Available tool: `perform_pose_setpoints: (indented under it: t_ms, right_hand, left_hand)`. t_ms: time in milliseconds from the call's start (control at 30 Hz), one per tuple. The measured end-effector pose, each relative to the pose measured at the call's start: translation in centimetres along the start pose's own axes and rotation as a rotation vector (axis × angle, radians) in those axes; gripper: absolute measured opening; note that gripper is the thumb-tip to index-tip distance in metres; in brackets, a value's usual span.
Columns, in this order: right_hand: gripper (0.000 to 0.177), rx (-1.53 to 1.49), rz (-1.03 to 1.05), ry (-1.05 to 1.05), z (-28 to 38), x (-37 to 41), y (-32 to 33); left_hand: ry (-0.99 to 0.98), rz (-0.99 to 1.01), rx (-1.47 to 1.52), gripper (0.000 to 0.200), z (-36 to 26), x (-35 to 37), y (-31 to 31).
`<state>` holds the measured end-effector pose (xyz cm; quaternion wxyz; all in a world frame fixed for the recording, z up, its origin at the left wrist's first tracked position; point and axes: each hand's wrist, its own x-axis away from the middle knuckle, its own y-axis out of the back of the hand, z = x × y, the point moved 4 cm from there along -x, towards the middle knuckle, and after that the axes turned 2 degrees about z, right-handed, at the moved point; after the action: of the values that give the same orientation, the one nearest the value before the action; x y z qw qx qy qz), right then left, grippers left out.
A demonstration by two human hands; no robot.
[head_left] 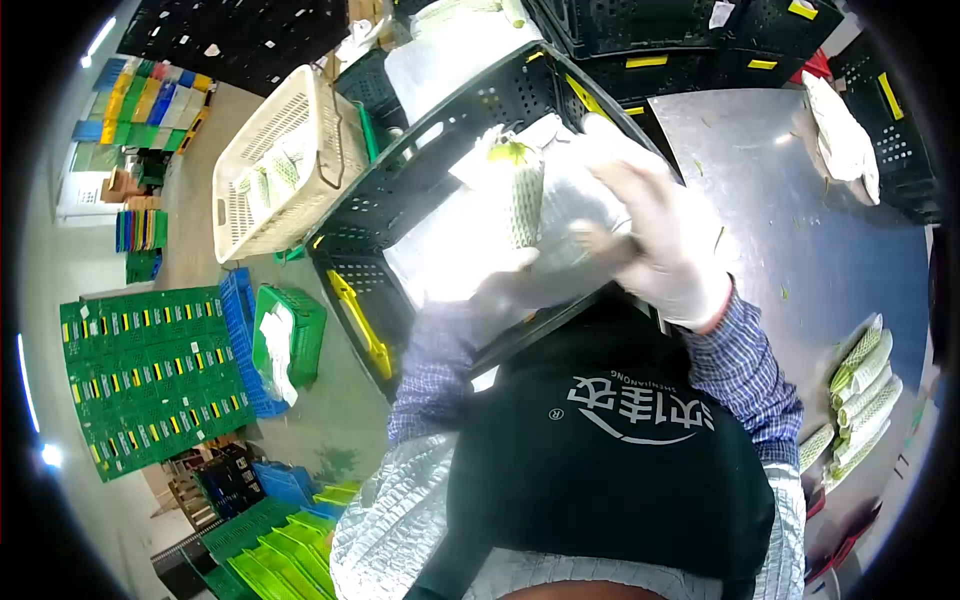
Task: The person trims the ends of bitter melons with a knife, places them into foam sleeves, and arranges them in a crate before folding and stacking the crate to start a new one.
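Observation:
A long pale-green vegetable in a white foam net (pixel 526 200) lies in a black plastic crate (pixel 400 170) lined with white sheeting. My left hand (pixel 490 285), in a white glove, is at the near end of the vegetable; glare and motion smear its fingers. On the right, my white-gloved right hand (pixel 665 235) is over the crate's near right side. Its thumb and fingers are apart, with nothing showing between them. White wrapping (pixel 580 190) lies in the crate between the vegetable and the right hand.
A metal table (pixel 760 200) on the right bears several net-wrapped vegetables (pixel 860 400) and a white bag (pixel 840 140). To the left stands a cream basket (pixel 290 215) with more wrapped vegetables. Beyond are a green crate (pixel 310 335) and stacked green crates (pixel 150 375).

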<state>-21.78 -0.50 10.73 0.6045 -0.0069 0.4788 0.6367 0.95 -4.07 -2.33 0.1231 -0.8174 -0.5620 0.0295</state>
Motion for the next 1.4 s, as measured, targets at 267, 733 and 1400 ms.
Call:
perform_pose_setpoints:
  t_ms: [267,733,1400]
  right_hand:
    - [0.022,0.170,-0.102,0.536,4.0,0.3,-4.2]
    - [0.032,0.233,0.101,0.384,5.1,1.1,-3.4]
    - [0.030,-0.027,-0.309,-0.157,-1.3,1.3,0.4]
  left_hand:
    - [-0.072,-0.079,0.108,0.072,-2.0,3.9,-0.6]
    - [-0.034,-0.019,0.180,0.059,-2.3,5.9,-3.9]
    - [-0.443,0.035,-0.454,0.086,-8.6,-0.1,-5.5]
